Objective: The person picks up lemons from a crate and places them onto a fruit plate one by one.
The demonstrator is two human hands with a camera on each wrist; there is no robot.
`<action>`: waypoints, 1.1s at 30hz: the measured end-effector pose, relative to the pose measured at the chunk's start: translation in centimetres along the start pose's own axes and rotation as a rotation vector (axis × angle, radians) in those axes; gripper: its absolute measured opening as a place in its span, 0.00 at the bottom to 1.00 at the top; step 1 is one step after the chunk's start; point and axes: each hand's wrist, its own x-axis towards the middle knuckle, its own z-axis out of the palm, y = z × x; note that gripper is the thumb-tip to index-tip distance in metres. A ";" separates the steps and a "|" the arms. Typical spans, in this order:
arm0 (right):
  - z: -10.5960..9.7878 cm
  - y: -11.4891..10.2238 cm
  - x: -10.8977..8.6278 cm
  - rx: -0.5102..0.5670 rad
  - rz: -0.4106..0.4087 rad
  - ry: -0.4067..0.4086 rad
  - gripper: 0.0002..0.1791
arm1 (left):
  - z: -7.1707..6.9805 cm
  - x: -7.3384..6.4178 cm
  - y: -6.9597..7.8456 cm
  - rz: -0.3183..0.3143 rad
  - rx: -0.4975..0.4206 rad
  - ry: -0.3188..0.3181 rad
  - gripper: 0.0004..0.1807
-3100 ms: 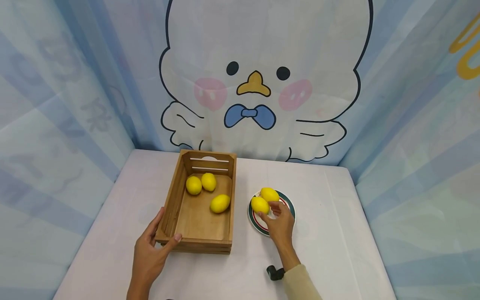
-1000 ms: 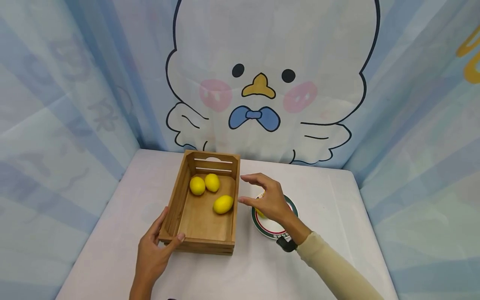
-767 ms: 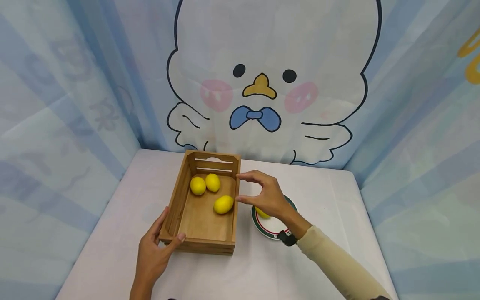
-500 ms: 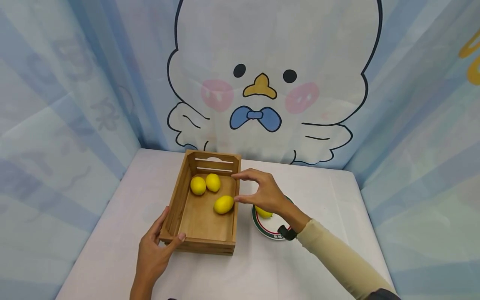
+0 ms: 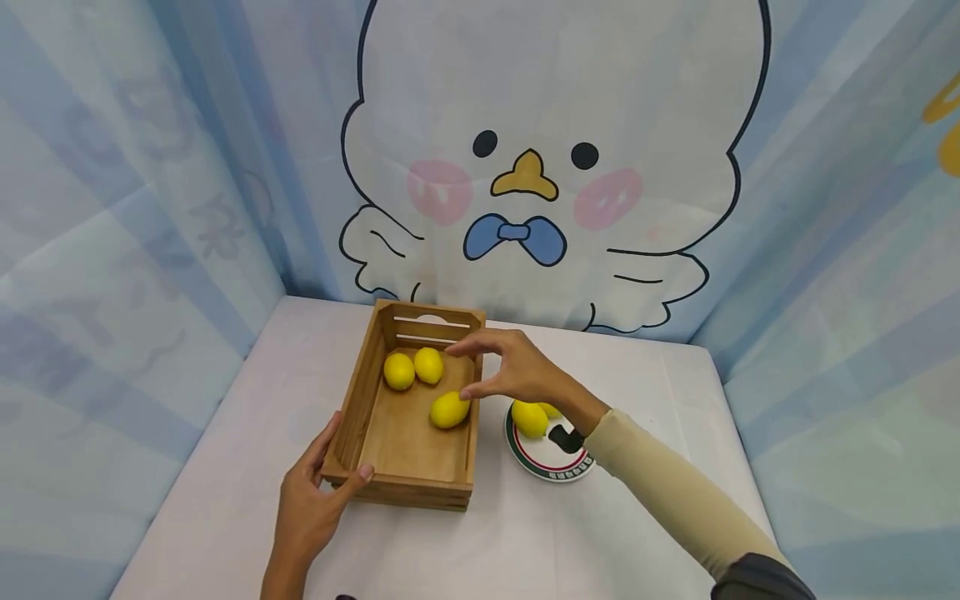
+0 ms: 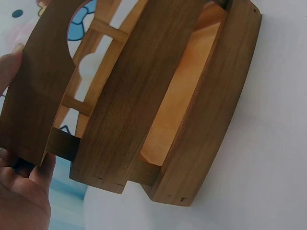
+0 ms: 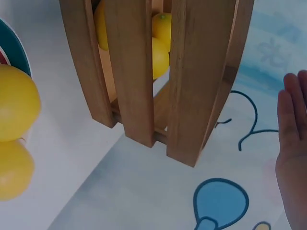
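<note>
My left hand [image 5: 307,504] grips the wooden crate [image 5: 405,492] at its near left corner, thumb over the near rim and fingers along the side; the left wrist view shows its thumb and fingertips at the slatted end. Three yellow lemons lie inside: two together toward the back, and a single lemon [image 5: 448,411] by the right wall. Reaching over that wall, my right hand [image 5: 521,367] holds nothing, its fingers and thumb spread apart. Its thumb tip overlaps the single lemon in the head view. Two more lemons [image 5: 529,419] rest on a green-rimmed plate [image 5: 551,475], partly hidden by the right wrist.
The crate and plate stand on a table covered in white cloth [image 5: 645,517]. Behind it hangs a curtain [image 5: 525,83] with a cartoon bird, close to the crate's far end. Pale blue curtains [image 5: 112,250] flank both sides. A black device [image 5: 564,439] sits at the right wrist.
My right hand has left the lemons on the plate and moved left, over the crate's right wall. The left hand keeps its grip on the crate. The head view has shifted slightly.
</note>
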 end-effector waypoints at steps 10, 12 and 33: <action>-0.4 0.7 3.1 0.028 -0.008 -0.266 0.29 | -0.2 0.0 0.2 0.001 -0.010 0.004 0.49; -0.3 0.6 3.8 0.040 -0.005 -0.318 0.29 | -0.2 0.0 0.2 0.003 -0.010 0.010 0.49; 1.5 1.9 8.5 -0.074 0.063 -0.632 0.30 | 0.0 0.1 -0.1 -0.001 -0.002 0.011 0.49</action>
